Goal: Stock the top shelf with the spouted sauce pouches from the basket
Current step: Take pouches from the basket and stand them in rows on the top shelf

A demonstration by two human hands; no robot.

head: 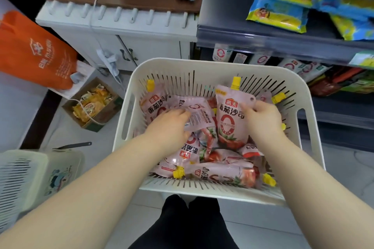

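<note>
A cream slatted basket [202,64] sits low in front of me, filled with several pink tomato-sauce pouches with yellow spout caps. My right hand [261,119] grips an upright pouch [228,119] by its right edge, spout [235,83] pointing up. My left hand [170,125] pinches a second pouch [199,115] that lies with its printed back facing up. More pouches [220,172] lie loose on the basket's floor. The dark shelf unit [242,32] stands at the right, behind the basket.
Blue-yellow snack bags [279,14] lie on the upper dark shelf; similar pouches [220,53] hang below it. A white cabinet [121,26] stands behind the basket, an orange bag [34,50] and a snack carton [93,103] at left, and a second basket [30,172] at lower left.
</note>
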